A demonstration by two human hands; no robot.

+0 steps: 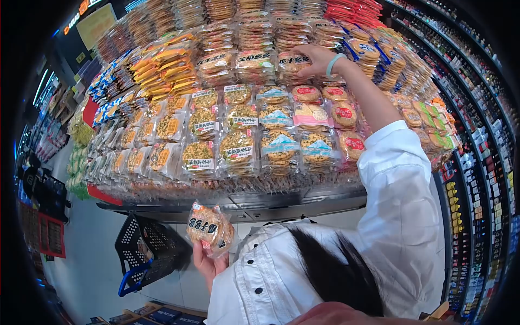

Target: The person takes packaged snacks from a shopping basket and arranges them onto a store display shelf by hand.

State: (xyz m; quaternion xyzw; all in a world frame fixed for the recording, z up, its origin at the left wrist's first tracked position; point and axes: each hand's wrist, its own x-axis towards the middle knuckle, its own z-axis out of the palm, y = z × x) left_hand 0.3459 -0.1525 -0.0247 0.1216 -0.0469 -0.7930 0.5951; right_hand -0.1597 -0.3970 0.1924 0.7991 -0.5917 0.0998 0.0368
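Low in front of my body, my left hand (pixel 208 264) is closed around clear-wrapped round crackers (pixel 205 226) with bold black lettering. It looks like more than one packet, held together. My right hand (pixel 319 59), a pale band on its wrist, reaches far over the display. Its thumb and fingers are curled on a similar wrapped cracker packet (pixel 291 66) at the front of a stack. The grip on the packet's far side is hidden. Beside it stands another stack of black-lettered packets (pixel 254 65).
Rows of seeded cracker packets (pixel 237 142) fill the display's front, with yellow packets (pixel 165 65) at left. A dark shopping basket (pixel 157 246) with a blue handle stands on the floor below the dark display edge (pixel 271 208). Bottle-filled shelves (pixel 476 189) curve along the right.
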